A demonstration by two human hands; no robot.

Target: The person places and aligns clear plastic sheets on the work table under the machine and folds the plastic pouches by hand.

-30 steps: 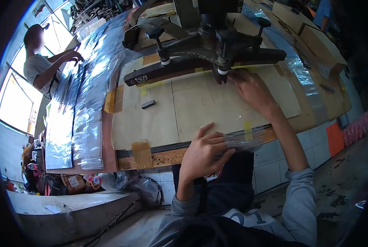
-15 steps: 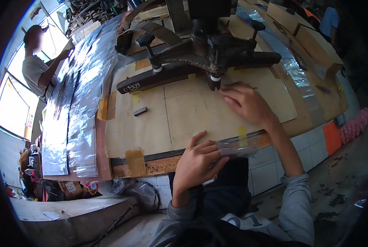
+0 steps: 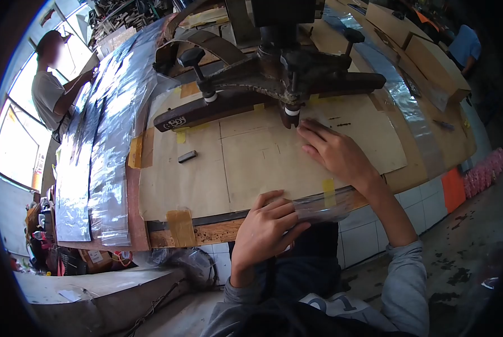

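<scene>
A pale sheet of board [image 3: 195,185], marked with thin pencil lines, lies taped to the worktop. Over its back part stands a dark metal press head [image 3: 279,78] with a long bar [image 3: 223,104] across it. My right hand [image 3: 338,154] rests on the sheet, fingers stretched toward the small pointed foot [image 3: 290,117] under the press; its fingertips are close to that foot. At the front edge is my left hand [image 3: 268,227], fingers loosely bent and apart, beside a strip of clear plastic film [image 3: 316,209]. A small dark block [image 3: 187,156] sits on the left of the sheet.
Brown tape [image 3: 180,227] holds the sheet's front corner. Shiny plastic sheeting [image 3: 108,146] covers the left side of the table. A person [image 3: 49,90] stands beyond it, and another in blue [image 3: 465,48] is at the far right. Cardboard pieces [image 3: 437,67] lie back right.
The view has shifted slightly, so the sheet and block appear a little further left and lower. Both hands keep nearly the same places. The person in blue appears further right.
</scene>
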